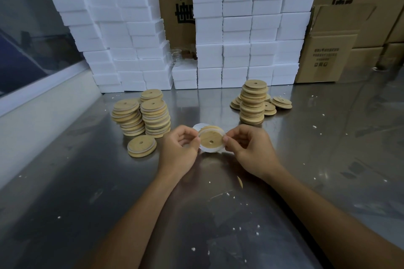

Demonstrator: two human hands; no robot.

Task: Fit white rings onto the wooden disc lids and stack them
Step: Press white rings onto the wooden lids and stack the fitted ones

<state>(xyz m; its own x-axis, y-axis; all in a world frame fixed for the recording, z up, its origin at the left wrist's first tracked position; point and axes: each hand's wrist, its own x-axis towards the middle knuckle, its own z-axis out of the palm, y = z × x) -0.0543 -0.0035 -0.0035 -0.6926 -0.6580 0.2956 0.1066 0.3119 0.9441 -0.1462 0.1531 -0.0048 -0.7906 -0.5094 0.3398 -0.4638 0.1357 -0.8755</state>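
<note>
Nearest to the camera, the two forearms reach forward over the dull steel counter (87,181), which carries small white crumbs. The left hand (178,148) and the right hand (249,150) meet around one round wooden disc lid with a centre hole (211,139); each hand pinches an edge of it from its own side, probably so that the thin white ring (205,149) can be stretched around the rim. The ring lies partly around the lid and does not look fully seated. A single ringed lid (142,146) lies flat just left of the left hand. Behind it stand three stacks of lids with rings (142,116), I think the finished ones, kept on the left. Farther right a taller stack of plain wooden lids (253,102) with some loose ones beside it seems to be the supply. At the back, white foam boxes (240,28) stand in a wall, with brown cardboard cartons (328,50) to the right.
</note>
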